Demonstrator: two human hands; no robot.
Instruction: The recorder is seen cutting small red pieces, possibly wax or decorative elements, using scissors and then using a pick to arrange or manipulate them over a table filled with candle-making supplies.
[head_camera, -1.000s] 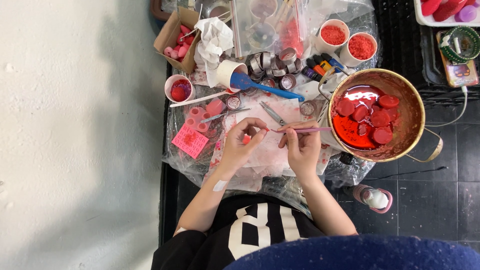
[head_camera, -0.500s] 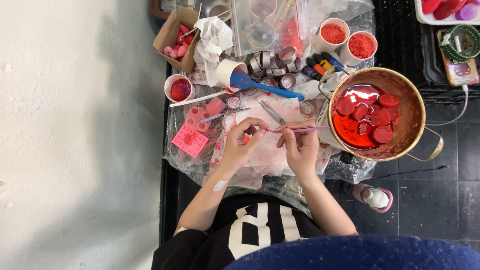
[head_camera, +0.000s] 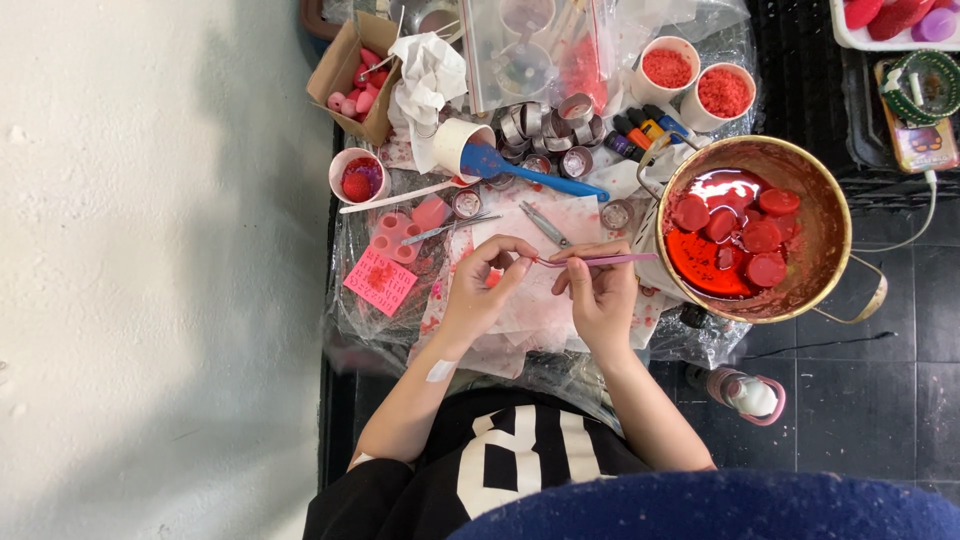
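We see the big metal pot (head_camera: 835, 225) of red liquid and red discs standing at the table's (head_camera: 345, 330) right edge. Left of the pot lies stained white paper (head_camera: 530, 300). Over that paper, just left of the pot, our right hand (head_camera: 600, 295) has its grip closed on pink tweezers (head_camera: 595, 260), tips pointing away from the pot. Farther left, our left hand (head_camera: 480, 290) pinches a small red piece (head_camera: 493, 277) at the tweezer tips.

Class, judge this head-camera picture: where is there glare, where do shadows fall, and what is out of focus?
Head view: glare on the red liquid in the metal pot; soft shadow across the pale floor; dark blue shape at the bottom edge is blurred; both hands, left hand and right hand, look sharp.
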